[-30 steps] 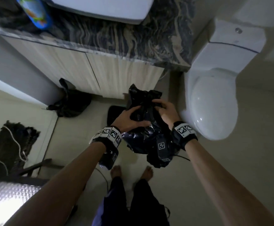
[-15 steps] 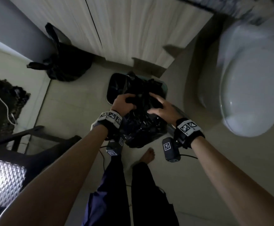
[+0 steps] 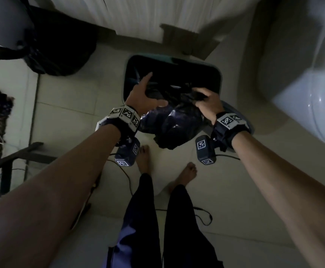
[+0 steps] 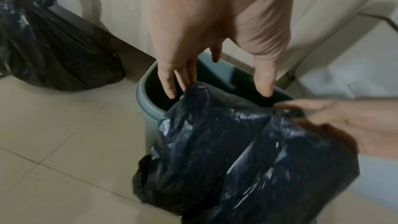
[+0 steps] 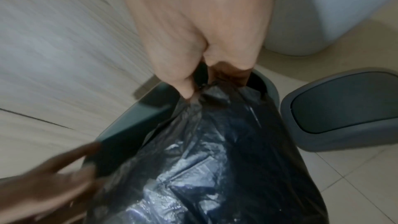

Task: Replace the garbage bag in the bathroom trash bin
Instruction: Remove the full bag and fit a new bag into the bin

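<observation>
Bag hung outside the bin's near rim, not yet fitted; the old bag sat tied, far left. Right hand clamped the bag's edge, left hand spread open over the bin

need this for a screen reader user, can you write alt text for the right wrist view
A right hand pinches the gathered top of a black garbage bag over an open grey-blue trash bin. The bin's lid lies on the tiled floor beside a white toilet.
</observation>
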Action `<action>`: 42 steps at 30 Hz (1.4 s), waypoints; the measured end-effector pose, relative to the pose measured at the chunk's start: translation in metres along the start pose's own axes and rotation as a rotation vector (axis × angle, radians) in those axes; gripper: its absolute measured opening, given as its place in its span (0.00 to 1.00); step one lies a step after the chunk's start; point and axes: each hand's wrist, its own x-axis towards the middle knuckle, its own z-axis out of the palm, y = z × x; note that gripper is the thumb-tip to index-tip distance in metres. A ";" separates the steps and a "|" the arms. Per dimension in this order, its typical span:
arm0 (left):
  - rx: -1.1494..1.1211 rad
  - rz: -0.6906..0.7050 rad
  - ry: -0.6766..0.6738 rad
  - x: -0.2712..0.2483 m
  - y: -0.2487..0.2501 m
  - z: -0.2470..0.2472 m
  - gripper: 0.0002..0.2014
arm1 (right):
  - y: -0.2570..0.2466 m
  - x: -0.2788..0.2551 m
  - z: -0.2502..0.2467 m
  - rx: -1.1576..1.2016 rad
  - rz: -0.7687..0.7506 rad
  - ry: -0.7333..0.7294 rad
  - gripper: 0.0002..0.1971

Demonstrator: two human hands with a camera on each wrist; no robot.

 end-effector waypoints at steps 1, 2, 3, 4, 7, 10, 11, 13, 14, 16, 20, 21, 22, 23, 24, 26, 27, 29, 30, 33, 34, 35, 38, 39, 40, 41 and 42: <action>0.055 -0.011 -0.005 0.004 -0.010 0.001 0.61 | 0.000 0.010 0.002 -0.009 0.007 0.019 0.21; 0.119 -0.028 -0.012 0.007 -0.021 0.003 0.63 | -0.002 0.017 0.002 -0.008 0.016 0.031 0.21; 0.189 -0.037 -0.020 0.010 -0.029 0.005 0.63 | -0.003 0.024 0.004 0.009 0.025 0.044 0.20; 0.264 -0.045 -0.028 0.008 -0.032 0.007 0.59 | -0.005 0.028 0.006 0.032 0.029 0.053 0.20; 0.440 0.010 0.025 0.000 -0.027 0.012 0.38 | -0.012 0.026 0.008 0.023 0.005 0.015 0.24; 0.503 0.033 0.129 0.001 -0.022 0.016 0.18 | -0.015 0.008 0.005 -0.115 -0.087 -0.047 0.32; 0.486 0.041 0.152 0.002 -0.020 0.016 0.16 | -0.014 0.001 0.004 -0.186 -0.123 -0.031 0.34; 0.413 0.037 0.198 0.003 -0.014 0.014 0.13 | -0.010 -0.014 0.001 -0.297 -0.197 0.047 0.35; 0.356 0.021 0.230 0.005 -0.012 0.011 0.12 | -0.006 -0.021 0.001 -0.326 -0.215 0.095 0.34; 0.217 -0.024 0.295 0.008 -0.010 0.006 0.12 | 0.004 -0.035 0.004 -0.300 -0.206 0.227 0.30; -0.009 -0.077 0.376 0.019 -0.010 -0.005 0.13 | 0.021 -0.045 0.020 0.093 0.097 0.416 0.22; -0.036 -0.079 0.389 0.021 -0.010 -0.007 0.13 | 0.023 -0.046 0.024 0.187 0.190 0.388 0.23; -0.051 -0.078 0.387 0.022 -0.010 -0.009 0.14 | 0.025 -0.046 0.028 0.249 0.243 0.359 0.23; -0.052 -0.067 0.364 0.023 -0.011 -0.010 0.15 | 0.026 -0.048 0.031 0.281 0.237 0.342 0.23; -0.042 -0.057 0.321 0.024 -0.012 -0.010 0.17 | 0.028 -0.049 0.034 0.296 0.192 0.331 0.24; -0.018 -0.054 0.227 0.022 -0.014 -0.009 0.22 | 0.028 -0.053 0.038 0.282 0.084 0.270 0.25; 0.004 -0.049 0.192 0.021 -0.014 -0.007 0.26 | 0.026 -0.055 0.038 0.246 0.055 0.220 0.26; 0.154 -0.019 0.158 0.014 -0.012 -0.001 0.35 | 0.022 -0.057 0.035 0.179 0.014 0.128 0.25; 0.273 0.000 0.154 0.007 -0.009 0.002 0.39 | 0.019 -0.056 0.033 0.156 -0.003 0.100 0.23; 0.480 0.136 0.125 -0.016 0.005 0.016 0.46 | 0.001 -0.051 0.023 0.134 -0.033 0.109 0.12; 0.437 0.170 0.057 -0.022 0.010 0.019 0.47 | -0.007 -0.049 0.018 0.170 -0.018 0.113 0.10; 0.346 0.170 -0.038 -0.027 0.016 0.022 0.49 | -0.015 -0.048 0.012 0.219 -0.005 0.109 0.09; 0.200 0.088 -0.268 -0.038 0.035 0.027 0.53 | -0.041 -0.051 -0.006 0.319 0.017 0.024 0.09; 0.222 0.088 -0.277 -0.038 0.039 0.027 0.53 | -0.048 -0.054 -0.010 0.341 0.028 -0.019 0.10; 0.229 0.101 -0.271 -0.038 0.043 0.026 0.50 | -0.054 -0.058 -0.014 0.362 0.037 -0.058 0.10; 0.216 0.115 -0.255 -0.037 0.047 0.025 0.45 | -0.059 -0.061 -0.018 0.361 0.033 -0.085 0.12; 0.168 0.126 -0.232 -0.036 0.051 0.022 0.41 | -0.063 -0.065 -0.020 0.337 0.010 -0.093 0.14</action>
